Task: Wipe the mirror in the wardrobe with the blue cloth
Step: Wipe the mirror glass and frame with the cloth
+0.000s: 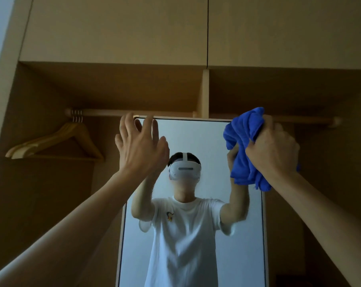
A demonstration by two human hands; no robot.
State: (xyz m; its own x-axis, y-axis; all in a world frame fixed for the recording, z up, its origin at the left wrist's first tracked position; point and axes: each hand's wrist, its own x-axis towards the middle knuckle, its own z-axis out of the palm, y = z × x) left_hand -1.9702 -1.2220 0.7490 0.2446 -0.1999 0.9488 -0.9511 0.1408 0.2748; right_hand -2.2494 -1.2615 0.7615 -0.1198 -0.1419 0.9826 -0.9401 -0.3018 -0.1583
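A tall mirror [208, 139] stands inside the open wooden wardrobe, reflecting a person in a white shirt and a headset. My right hand [273, 150] grips a bunched blue cloth [244, 146] and holds it against the mirror's upper right corner. My left hand [140, 143] is raised at the mirror's upper left corner with its fingers spread; its fingertips reach the top edge, and I cannot tell whether they touch it.
A wooden rail [113, 112] runs across the wardrobe just above the mirror. Several wooden hangers [57, 141] hang from it at the left. Closed cabinet doors [117, 27] sit above, and a vertical divider [204, 94] splits the wardrobe behind the mirror.
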